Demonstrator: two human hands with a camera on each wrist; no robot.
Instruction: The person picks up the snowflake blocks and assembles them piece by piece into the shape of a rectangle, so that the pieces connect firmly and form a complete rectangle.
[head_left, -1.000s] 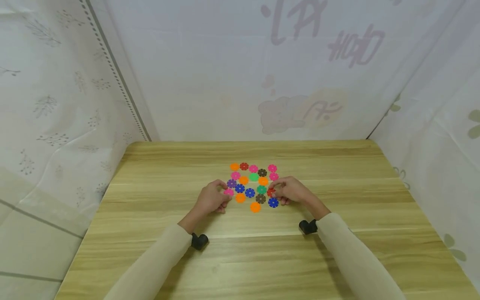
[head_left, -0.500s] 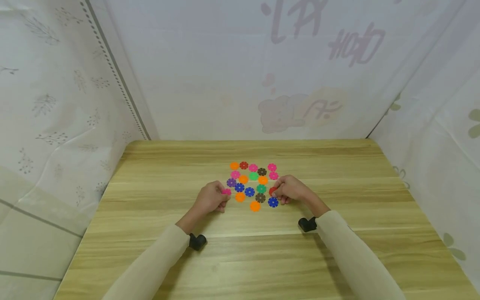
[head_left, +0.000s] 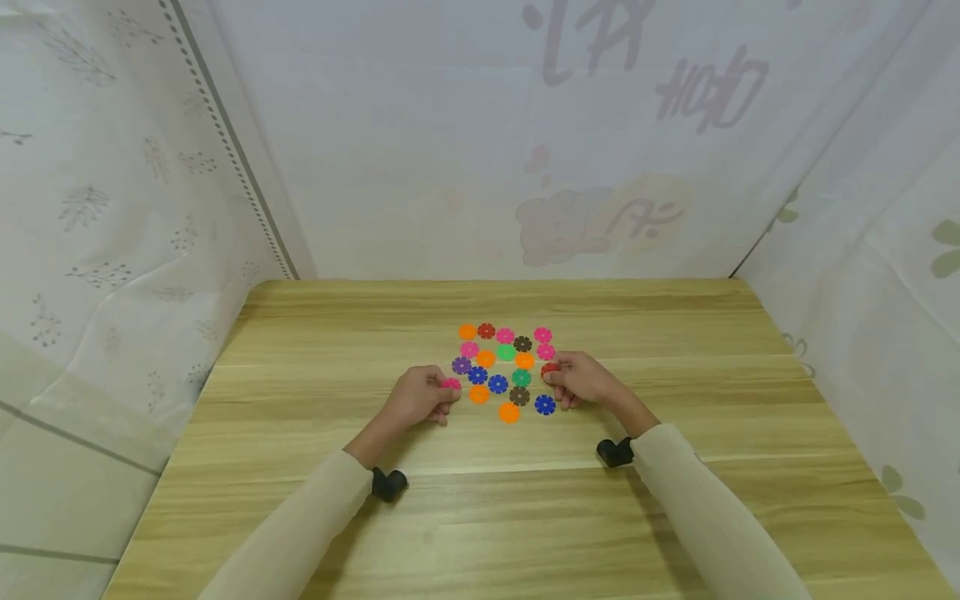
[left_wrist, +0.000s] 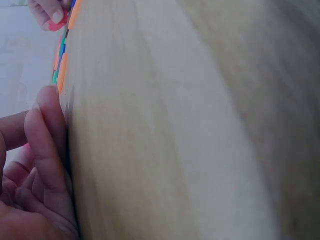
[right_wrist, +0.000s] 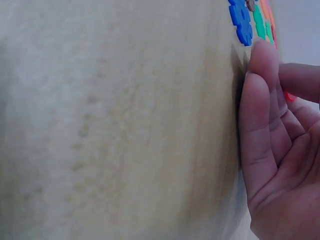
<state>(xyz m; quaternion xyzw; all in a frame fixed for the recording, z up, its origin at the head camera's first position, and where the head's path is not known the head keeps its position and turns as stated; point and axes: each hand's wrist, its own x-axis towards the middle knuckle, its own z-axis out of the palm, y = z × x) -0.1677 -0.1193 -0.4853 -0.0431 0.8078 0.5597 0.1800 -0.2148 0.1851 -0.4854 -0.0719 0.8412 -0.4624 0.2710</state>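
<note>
Several flat flower-shaped plastic discs (head_left: pixel 502 367) in orange, pink, blue, green, brown and purple lie in a cluster on the wooden table (head_left: pixel 300 400). My left hand (head_left: pixel 420 398) sits at the cluster's left edge and pinches a pink disc (head_left: pixel 451 384) in its fingertips. My right hand (head_left: pixel 581 379) sits at the cluster's right edge and pinches a red disc (head_left: pixel 550 369). A blue disc (head_left: pixel 545 405) lies just in front of the right hand. In the right wrist view the fingers (right_wrist: pixel 265 130) curl beside the blue disc (right_wrist: pixel 242 20), with a bit of the red disc (right_wrist: pixel 289 96) showing.
White curtains (head_left: pixel 112 208) close in the table on the left, back and right. An orange disc (head_left: pixel 509 412) lies nearest me between the hands. Bare wood stretches in front of the cluster toward me.
My right hand has lifted the red disc from the table and moved it slightly back. My left hand has drawn the pink disc slightly left, away from the cluster.
</note>
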